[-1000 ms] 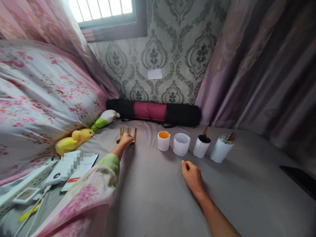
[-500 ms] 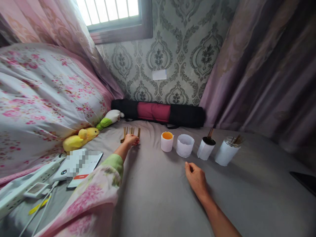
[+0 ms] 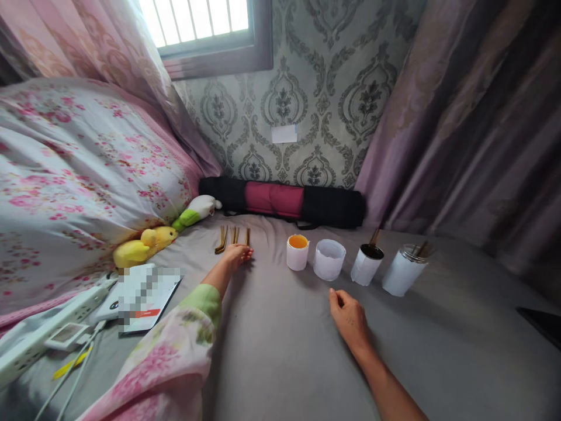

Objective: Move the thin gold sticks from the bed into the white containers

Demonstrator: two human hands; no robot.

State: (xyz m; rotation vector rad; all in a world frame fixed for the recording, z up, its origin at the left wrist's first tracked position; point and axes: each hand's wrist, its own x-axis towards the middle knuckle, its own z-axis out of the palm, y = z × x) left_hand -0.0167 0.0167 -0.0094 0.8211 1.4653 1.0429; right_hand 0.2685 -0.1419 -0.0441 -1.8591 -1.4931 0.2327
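My left hand point(image 3: 238, 255) is just in front of several thin, brass-coloured rods point(image 3: 222, 240) that lie in small groups on the grey sheet. Some of these rods bend at the near end. The fingers of this hand point right, loosely apart, with nothing visible in them; the palm side is hidden. My right hand point(image 3: 347, 316) rests loosely curled on the sheet, thumb against forefinger, and nothing shows in it. Beyond it stand a white-wrapped cup with an orange inside point(image 3: 297, 257), a wide whitish cup point(image 3: 328, 268), a dark-mouthed wrapped can point(image 3: 366, 269) and a wrapped glass jar point(image 3: 402, 275).
A stick leans in the can, and several thin sticks stand in the jar. A black and red roll bag point(image 3: 274, 200) lies along the wall. At left are plush toys point(image 3: 144, 245), a phone point(image 3: 151, 313), a power strip point(image 3: 52, 333) and cables. A dark flat object point(image 3: 541, 324) lies far right.
My left hand has drawn back slightly toward me and to the right, off the rods, which now show more fully. My right hand has stayed in place.
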